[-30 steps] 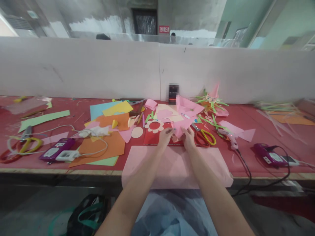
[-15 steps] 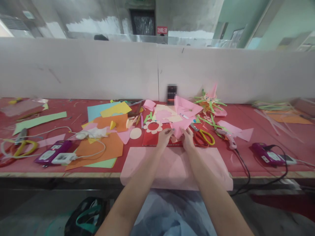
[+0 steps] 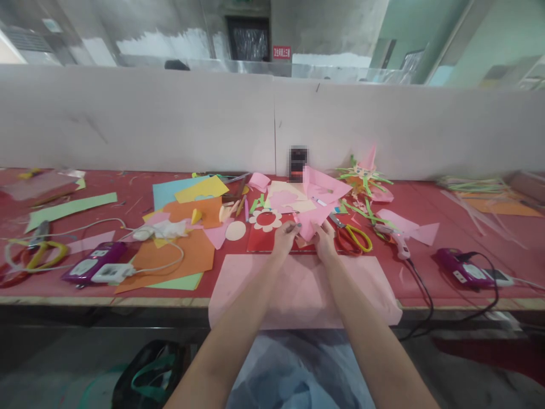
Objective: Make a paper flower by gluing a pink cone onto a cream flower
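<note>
Both of my hands are closed on one piece of pink paper [image 3: 313,220], held just above a red sheet [image 3: 259,241]. My left hand [image 3: 285,237] pinches its left edge; my right hand [image 3: 325,238] grips its right side, with some fingers hidden behind it. A cream paper flower ring [image 3: 265,220] lies on the red sheet beside my left hand. Scissors with yellow and red handles [image 3: 360,237] rest just right of my right hand. Under my forearms a large pink sheet [image 3: 298,289] hangs over the table's front edge.
Orange paper [image 3: 170,258], a cream disc [image 3: 235,230] and a purple power bank [image 3: 96,262] lie to the left. A pink glue gun [image 3: 399,243] with a black cable and another purple power bank [image 3: 462,266] are at the right. A white partition [image 3: 170,119] stands behind.
Hardly anything differs. Both hands keep hold of the pink paper in about the same place, and the whole view has shifted very slightly.
</note>
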### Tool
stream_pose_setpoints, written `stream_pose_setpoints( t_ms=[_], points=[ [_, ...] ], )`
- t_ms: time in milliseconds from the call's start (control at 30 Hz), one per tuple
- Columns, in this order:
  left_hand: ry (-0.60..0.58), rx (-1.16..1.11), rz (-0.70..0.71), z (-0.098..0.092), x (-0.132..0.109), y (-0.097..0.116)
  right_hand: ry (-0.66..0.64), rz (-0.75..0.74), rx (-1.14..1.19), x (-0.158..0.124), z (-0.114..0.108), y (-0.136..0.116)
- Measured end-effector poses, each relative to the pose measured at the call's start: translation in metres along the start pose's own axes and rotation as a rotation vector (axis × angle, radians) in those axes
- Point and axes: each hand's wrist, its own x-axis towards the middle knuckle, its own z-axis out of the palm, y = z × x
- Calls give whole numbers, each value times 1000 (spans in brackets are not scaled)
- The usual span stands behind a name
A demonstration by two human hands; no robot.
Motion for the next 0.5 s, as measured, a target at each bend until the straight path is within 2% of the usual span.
stream_pose_setpoints(
  t_ms=[500],
  points=[
    [0,34,38,1,0,-1,11,-2,-11,1,1,-1]
  ],
)
